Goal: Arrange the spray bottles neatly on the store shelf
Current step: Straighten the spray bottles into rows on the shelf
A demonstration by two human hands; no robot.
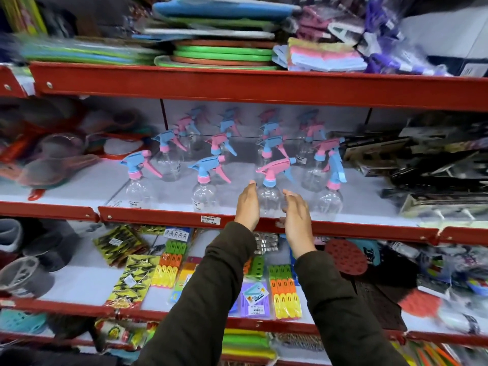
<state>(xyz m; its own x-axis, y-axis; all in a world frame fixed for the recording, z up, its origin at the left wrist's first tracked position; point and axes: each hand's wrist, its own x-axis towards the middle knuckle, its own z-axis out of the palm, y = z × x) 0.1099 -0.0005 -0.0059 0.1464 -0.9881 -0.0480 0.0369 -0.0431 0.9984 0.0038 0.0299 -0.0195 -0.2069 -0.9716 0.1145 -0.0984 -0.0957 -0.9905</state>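
Observation:
Several clear spray bottles with pink and blue trigger heads stand in rows on the white middle shelf (87, 190). At the front row a bottle with a pink head (270, 192) stands between my two hands. My left hand (247, 206) is flat and upright just left of it. My right hand (297, 219) is flat just right of it, fingers apart. Neither hand grips the bottle. Other front bottles stand at the left (137, 186), centre left (204, 192) and right (331, 194).
A red shelf lip (163, 216) with a price tag runs along the front. Bowls and strainers (52, 159) crowd the shelf's left end, dark packaged goods (427, 165) the right. Peg packs (284, 291) lie on the shelf below; trays (224, 55) are stacked above.

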